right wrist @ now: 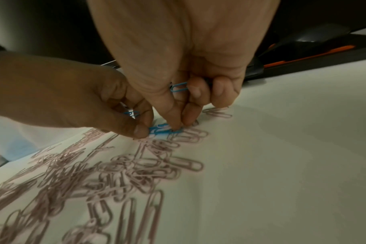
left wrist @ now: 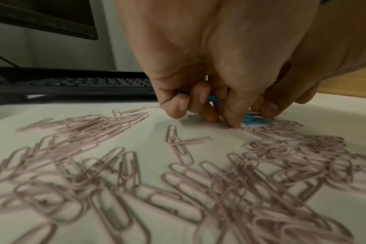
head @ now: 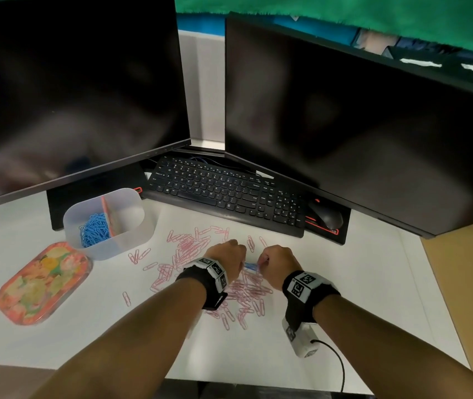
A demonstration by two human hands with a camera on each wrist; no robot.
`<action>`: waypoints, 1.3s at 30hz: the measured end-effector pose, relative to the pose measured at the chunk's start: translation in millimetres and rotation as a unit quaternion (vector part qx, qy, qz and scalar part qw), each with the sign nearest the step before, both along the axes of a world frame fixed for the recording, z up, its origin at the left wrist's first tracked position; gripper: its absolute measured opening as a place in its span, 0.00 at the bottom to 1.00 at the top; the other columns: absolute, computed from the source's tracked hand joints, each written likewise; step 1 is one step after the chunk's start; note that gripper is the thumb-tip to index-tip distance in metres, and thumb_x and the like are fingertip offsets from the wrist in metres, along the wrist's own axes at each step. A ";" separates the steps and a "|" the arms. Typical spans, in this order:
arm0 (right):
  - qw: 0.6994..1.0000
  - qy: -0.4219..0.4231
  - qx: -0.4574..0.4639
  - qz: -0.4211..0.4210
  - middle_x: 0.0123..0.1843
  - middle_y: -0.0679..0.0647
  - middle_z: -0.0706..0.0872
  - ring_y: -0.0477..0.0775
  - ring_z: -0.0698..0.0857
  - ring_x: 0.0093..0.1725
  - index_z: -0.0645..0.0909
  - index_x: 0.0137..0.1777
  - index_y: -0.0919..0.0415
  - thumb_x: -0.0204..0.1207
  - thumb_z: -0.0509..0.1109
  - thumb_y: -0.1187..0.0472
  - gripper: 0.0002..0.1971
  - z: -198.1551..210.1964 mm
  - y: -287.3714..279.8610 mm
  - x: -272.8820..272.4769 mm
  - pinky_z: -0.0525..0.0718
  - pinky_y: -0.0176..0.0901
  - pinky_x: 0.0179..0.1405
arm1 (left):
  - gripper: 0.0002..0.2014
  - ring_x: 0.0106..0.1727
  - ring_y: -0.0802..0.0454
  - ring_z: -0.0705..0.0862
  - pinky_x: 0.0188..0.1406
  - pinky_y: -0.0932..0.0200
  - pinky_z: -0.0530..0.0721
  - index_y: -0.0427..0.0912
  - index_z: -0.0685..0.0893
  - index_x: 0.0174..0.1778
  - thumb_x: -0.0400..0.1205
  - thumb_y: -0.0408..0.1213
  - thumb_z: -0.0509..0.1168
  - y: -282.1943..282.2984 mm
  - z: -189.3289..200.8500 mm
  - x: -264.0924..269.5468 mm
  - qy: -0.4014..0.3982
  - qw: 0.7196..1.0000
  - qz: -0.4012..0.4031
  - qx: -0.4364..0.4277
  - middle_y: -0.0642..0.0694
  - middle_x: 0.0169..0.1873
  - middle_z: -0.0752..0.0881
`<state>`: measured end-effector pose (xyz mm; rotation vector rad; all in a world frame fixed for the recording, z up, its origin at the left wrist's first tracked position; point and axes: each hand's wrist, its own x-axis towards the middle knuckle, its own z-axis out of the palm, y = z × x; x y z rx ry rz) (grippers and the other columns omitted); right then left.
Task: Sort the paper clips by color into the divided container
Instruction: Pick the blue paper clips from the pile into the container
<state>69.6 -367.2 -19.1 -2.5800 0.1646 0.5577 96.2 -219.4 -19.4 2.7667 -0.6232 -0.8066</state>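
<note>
Pinching thin blue wire paper clips [head: 250, 266] off the white desk [head: 344, 283], left hand [head: 225, 254] and right hand [head: 277, 262] both already hold some; light, slippery, tangle-prone, best nipped at the loop ends.

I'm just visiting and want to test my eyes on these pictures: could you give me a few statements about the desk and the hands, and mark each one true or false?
1. The blue clips already sorted lie in the left compartment of the divided container. True.
2. The loose clips spread on the table are mostly green. False: the pink clips make up nearly all of them.
3. Both the left hand and the right hand are down at a small cluster of blue clips on the table. True.
4. The right hand is empty. False: its curled fingers hold a blue clip.
5. Both monitors are showing a bright picture. False: the screens are dark.
</note>
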 end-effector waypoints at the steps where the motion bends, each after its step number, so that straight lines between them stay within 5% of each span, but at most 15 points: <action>1: 1.000 -0.001 0.001 0.002 0.49 0.58 0.89 0.57 0.87 0.50 0.87 0.45 0.64 0.76 0.65 0.68 0.09 -0.4 -2.1 -0.1 0.87 0.45 0.50 | 0.12 0.55 0.42 0.84 0.56 0.49 0.85 0.40 0.79 0.62 0.84 0.35 0.59 -0.1 0.0 -0.1 0.003 1.000 -0.006 0.003 0.42 0.58 0.79; 6: 1.000 -0.003 -0.016 0.005 0.52 0.57 0.88 0.56 0.86 0.52 0.84 0.49 0.62 0.76 0.66 0.68 0.07 -4.3 -10.1 -3.6 0.87 0.46 0.53 | 0.12 0.55 0.42 0.84 0.56 0.48 0.86 0.39 0.78 0.61 0.83 0.36 0.59 10.4 -1.1 -0.7 0.001 1.000 -0.011 0.001 0.42 0.57 0.81; 12: 0.997 -0.042 0.017 0.070 0.57 0.53 0.83 0.54 0.82 0.57 0.81 0.55 0.57 0.76 0.66 0.64 0.09 0.0 5.0 -0.4 0.82 0.48 0.59 | 0.06 0.45 0.49 0.84 0.42 0.58 0.85 0.47 0.80 0.41 0.78 0.31 0.60 37.0 -3.5 -1.8 0.026 0.987 0.118 -0.110 0.48 0.44 0.85; 20: 0.990 -0.059 0.122 0.027 0.51 0.50 0.85 0.47 0.82 0.49 0.82 0.55 0.57 0.74 0.68 0.67 0.11 8.1 33.9 6.2 0.77 0.33 0.47 | 0.07 0.40 0.55 0.83 0.37 0.67 0.78 0.48 0.84 0.39 0.77 0.31 0.66 66.7 5.1 -7.1 0.026 0.925 0.270 -0.265 0.54 0.37 0.86; 23: 0.983 -0.001 0.184 -0.012 0.49 0.48 0.86 0.48 0.84 0.49 0.83 0.52 0.54 0.74 0.67 0.67 0.10 10.9 43.1 11.9 0.77 0.28 0.43 | 0.09 0.33 0.58 0.80 0.33 0.67 0.75 0.50 0.84 0.48 0.79 0.31 0.65 76.6 10.9 -9.7 0.057 0.889 0.313 -0.328 0.51 0.37 0.86; 25: 0.961 0.068 0.261 -0.059 0.45 0.49 0.87 0.49 0.83 0.40 0.86 0.50 0.56 0.75 0.68 0.65 0.08 18.0 53.8 17.4 0.80 0.34 0.37 | 0.10 0.29 0.59 0.77 0.32 0.68 0.74 0.49 0.86 0.50 0.80 0.30 0.66 85.0 15.7 -11.9 0.076 0.864 0.339 -0.365 0.50 0.35 0.84; 27: 0.923 0.128 0.347 -0.106 0.40 0.54 0.86 0.49 0.74 0.28 0.85 0.50 0.61 0.76 0.64 0.67 0.08 27.1 67.6 23.8 0.72 0.38 0.26 | 0.10 0.25 0.57 0.70 0.27 0.65 0.71 0.46 0.89 0.47 0.82 0.28 0.65 95.6 23.6 -13.9 0.109 0.816 0.386 -0.417 0.45 0.34 0.80; 29: 0.901 0.153 0.385 -0.127 0.36 0.57 0.84 0.49 0.70 0.25 0.82 0.49 0.65 0.78 0.62 0.67 0.07 36.1 83.5 31.1 0.68 0.37 0.22 | 0.13 0.24 0.55 0.65 0.25 0.63 0.67 0.41 0.89 0.43 0.82 0.24 0.60 109.5 35.9 -15.6 0.156 0.720 0.455 -0.501 0.40 0.35 0.74; 32: 0.895 0.168 0.390 -0.133 0.32 0.56 0.79 0.50 0.72 0.25 0.79 0.46 0.65 0.78 0.65 0.65 0.04 49.3 113.0 40.6 0.70 0.39 0.23 | 0.11 0.24 0.54 0.66 0.26 0.61 0.67 0.38 0.82 0.42 0.80 0.24 0.55 141.1 60.4 -15.1 0.179 0.580 0.533 -0.589 0.44 0.32 0.73; 34: 0.898 0.167 0.389 -0.122 0.31 0.55 0.77 0.50 0.74 0.26 0.78 0.44 0.63 0.78 0.64 0.65 0.03 58.0 134.4 46.6 0.70 0.39 0.23 | 0.10 0.23 0.54 0.66 0.26 0.61 0.65 0.40 0.77 0.39 0.80 0.27 0.52 167.2 72.4 -12.3 0.173 0.533 0.562 -0.609 0.46 0.30 0.72; 36: 0.902 0.157 0.387 -0.106 0.31 0.54 0.76 0.50 0.75 0.27 0.79 0.47 0.63 0.78 0.63 0.66 0.04 67.6 157.9 51.7 0.71 0.39 0.23 | 0.11 0.22 0.53 0.67 0.26 0.61 0.64 0.41 0.76 0.34 0.80 0.30 0.51 193.8 79.0 -6.1 0.135 0.551 0.597 -0.568 0.47 0.26 0.72; 39: 0.916 0.144 0.368 -0.066 0.34 0.54 0.77 0.49 0.76 0.29 0.79 0.49 0.61 0.78 0.60 0.67 0.07 79.3 197.0 59.2 0.72 0.39 0.24 | 0.11 0.30 0.43 0.75 0.31 0.56 0.73 0.38 0.80 0.32 0.80 0.31 0.58 230.8 81.1 6.6 0.003 0.731 0.599 -0.328 0.40 0.29 0.81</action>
